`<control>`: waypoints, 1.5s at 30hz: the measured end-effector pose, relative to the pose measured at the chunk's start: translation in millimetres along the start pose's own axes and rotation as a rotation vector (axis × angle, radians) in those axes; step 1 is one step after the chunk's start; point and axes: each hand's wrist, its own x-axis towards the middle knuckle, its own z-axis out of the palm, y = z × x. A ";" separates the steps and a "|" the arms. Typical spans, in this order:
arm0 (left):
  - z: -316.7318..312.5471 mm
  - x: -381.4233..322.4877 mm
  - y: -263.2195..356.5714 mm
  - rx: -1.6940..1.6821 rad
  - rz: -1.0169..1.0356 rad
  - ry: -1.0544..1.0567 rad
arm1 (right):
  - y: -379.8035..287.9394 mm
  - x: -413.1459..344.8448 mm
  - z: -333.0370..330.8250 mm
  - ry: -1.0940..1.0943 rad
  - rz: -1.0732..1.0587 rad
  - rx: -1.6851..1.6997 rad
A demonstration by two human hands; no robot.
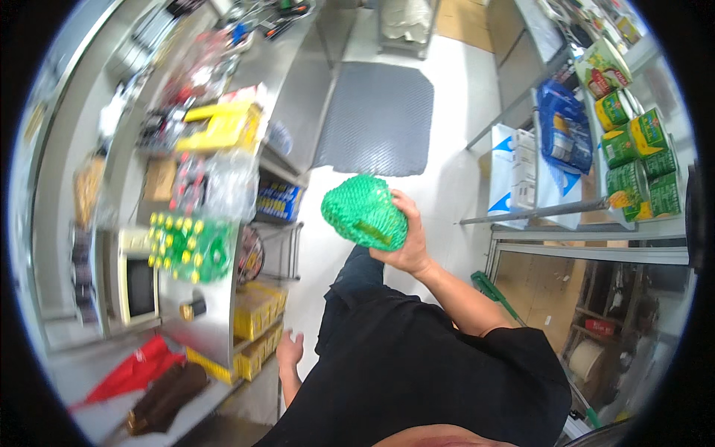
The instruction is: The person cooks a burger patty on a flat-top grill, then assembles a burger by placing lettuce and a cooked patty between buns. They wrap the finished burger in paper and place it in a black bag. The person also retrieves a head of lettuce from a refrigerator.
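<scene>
A bundle of green netting (366, 212), a paler strip on its lower side, is gripped in my right hand (410, 237) in front of my body, above the white floor. What lies inside the netting cannot be told. My left hand (290, 349) hangs low at my left side with its fingers apart and nothing in it, beside shelves with yellow boxes (260, 307).
On the left, a steel counter (212, 329) bears green bottles with yellow caps (190, 246) in plastic wrap and yellow packaging (223, 125). A grey mat (380, 117) lies ahead. At right, a rack holds green cans (628, 179) and a blue bag (564, 128); a green-headed tool (491, 288) leans nearby.
</scene>
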 end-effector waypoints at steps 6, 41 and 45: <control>-113.1 102.8 390.2 -1.280 0.753 -0.754 | 62.8 113.3 -53.1 -0.012 -0.019 -0.345; -121.7 374.1 1494.5 -0.934 0.952 -0.884 | 603.5 749.8 -500.2 0.697 0.705 0.061; -102.1 367.1 1622.0 -0.962 0.630 -1.171 | 640.5 781.2 -575.1 0.836 0.636 0.597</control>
